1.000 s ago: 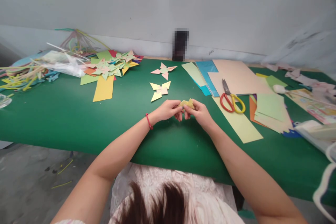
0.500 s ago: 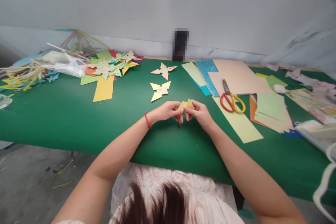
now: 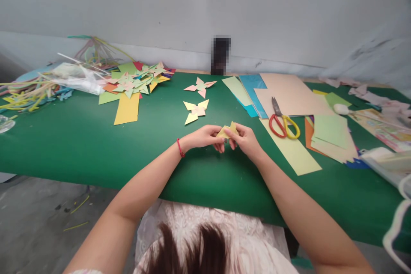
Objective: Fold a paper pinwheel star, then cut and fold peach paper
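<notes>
A small piece of folded yellow paper (image 3: 222, 132) sits between the person's two hands, straight ahead of the body and over the middle of the green tabletop (image 3: 199, 175). Both hands touch it, so neither is nearer. The left hand (image 3: 207, 136) pinches its left end, thumb toward the body and fingers curled beneath. The right hand (image 3: 244, 138) grips the right end, its thumb laid across the near face. The paper's long axis seems to run from left to right, from one hand to the other, while a pointed corner at the right end sticks up and away from the body. The fingers hide much of the paper, so its full shape cannot be told, nor whether the hands rest on the surface below.

Two paper stars lie flat beyond the hands and a little to the left: a yellow one with a pink middle (image 3: 199, 111), and a pink one with a green middle (image 3: 201, 87) farther off. The left hand is nearer to both. On the other side, scissors (image 3: 282, 116) lie partly on a pale yellow strip (image 3: 297, 154), blades pointing away from the body; the right hand is nearer to these.
</notes>
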The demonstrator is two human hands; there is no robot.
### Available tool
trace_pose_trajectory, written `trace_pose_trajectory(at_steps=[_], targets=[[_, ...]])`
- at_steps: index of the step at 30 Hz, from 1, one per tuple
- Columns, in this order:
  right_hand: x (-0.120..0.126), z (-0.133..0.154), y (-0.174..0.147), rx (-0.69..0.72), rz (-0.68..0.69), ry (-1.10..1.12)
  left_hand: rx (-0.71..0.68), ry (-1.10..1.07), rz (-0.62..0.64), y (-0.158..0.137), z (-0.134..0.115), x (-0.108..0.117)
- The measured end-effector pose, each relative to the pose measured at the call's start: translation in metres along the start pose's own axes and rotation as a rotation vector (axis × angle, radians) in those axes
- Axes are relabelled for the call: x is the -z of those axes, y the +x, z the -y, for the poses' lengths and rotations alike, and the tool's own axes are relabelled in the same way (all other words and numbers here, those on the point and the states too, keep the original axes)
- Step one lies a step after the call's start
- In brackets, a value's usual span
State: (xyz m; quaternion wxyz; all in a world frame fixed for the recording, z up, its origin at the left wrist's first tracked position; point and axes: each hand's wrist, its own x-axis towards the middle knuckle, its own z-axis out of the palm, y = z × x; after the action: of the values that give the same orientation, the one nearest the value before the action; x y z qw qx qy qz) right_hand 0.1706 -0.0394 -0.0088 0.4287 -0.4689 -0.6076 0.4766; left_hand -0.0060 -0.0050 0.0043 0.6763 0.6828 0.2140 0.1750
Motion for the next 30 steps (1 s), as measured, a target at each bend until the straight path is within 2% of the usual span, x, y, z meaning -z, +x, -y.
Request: trace_pose_trajectory(at_steps=[6, 21, 30], targets=[[-0.001, 0.000, 0.000, 0.007, 0.015, 0.006, -0.004, 0.012, -0.037, 0.003, 0.003, 0.000], [-0.003, 0.002, -0.002, -0.018, 0.083, 0.018, -0.041, 0.031, -0.028, 0.000, -0.005, -0.001], [-0.002, -0.001, -0.003, 0.031, 0.005, -0.122, 0.044, 0.035, -0.048, 0.004, 0.007, 0.000]])
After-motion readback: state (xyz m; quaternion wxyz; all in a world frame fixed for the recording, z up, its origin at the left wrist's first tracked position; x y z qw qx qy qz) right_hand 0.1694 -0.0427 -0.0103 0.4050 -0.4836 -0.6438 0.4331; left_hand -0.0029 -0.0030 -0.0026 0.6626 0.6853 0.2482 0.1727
